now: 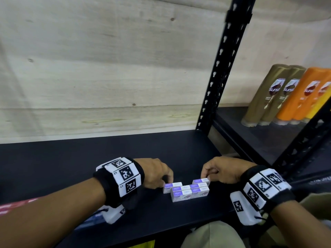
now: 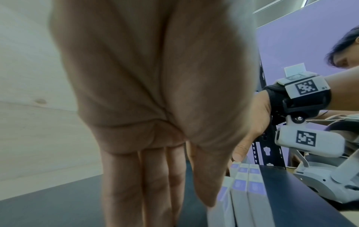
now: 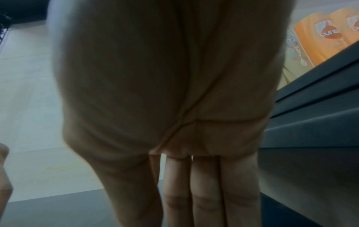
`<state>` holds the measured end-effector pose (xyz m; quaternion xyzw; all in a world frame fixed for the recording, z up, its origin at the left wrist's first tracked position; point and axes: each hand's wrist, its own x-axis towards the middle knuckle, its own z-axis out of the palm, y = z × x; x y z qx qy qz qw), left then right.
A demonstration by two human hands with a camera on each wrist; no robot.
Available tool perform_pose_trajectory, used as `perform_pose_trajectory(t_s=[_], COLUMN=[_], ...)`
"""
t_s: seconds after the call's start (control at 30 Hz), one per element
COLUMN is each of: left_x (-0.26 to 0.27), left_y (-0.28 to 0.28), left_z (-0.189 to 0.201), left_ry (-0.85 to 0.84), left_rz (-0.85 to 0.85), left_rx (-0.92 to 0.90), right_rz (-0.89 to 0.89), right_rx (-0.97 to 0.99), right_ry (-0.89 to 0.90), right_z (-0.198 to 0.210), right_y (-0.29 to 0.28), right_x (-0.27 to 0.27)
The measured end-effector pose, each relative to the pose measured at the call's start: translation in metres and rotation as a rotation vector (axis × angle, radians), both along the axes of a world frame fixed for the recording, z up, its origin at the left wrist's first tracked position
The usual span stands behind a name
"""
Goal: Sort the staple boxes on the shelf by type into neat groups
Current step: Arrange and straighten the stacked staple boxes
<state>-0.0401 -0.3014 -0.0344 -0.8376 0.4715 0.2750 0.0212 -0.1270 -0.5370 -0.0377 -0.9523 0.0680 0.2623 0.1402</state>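
Black shelf (image 1: 89, 158) with shampoo bottles (image 1: 286, 93) beyond upright (image 1: 220, 68); both hands' straight fingers flanking staple boxes (image 1: 186, 191).

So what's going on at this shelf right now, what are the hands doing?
A person is tidying a small cluster of purple-and-white staple boxes on the black shelf. The left hand touches the box at the cluster's left end, and the right hand has its fingertips on the box at the right rear. The boxes sit packed together but not squared up. Sunsilk bottles stand on the neighbouring shelf.

box print (image 1: 177, 193) blurred, fingertips hidden
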Motion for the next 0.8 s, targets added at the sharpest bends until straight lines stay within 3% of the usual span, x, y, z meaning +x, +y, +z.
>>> perform_pose_trajectory(t_s=[0.8], left_x=[-0.006], left_y=[-0.019], left_z=[0.005], left_ry=[0.018], left_rz=[0.042], left_rx=[0.048], right_rz=[0.019], right_rx=[-0.010], right_ry=[-0.031], right_z=[0.001], right_y=[0.014], right_x=[-0.002])
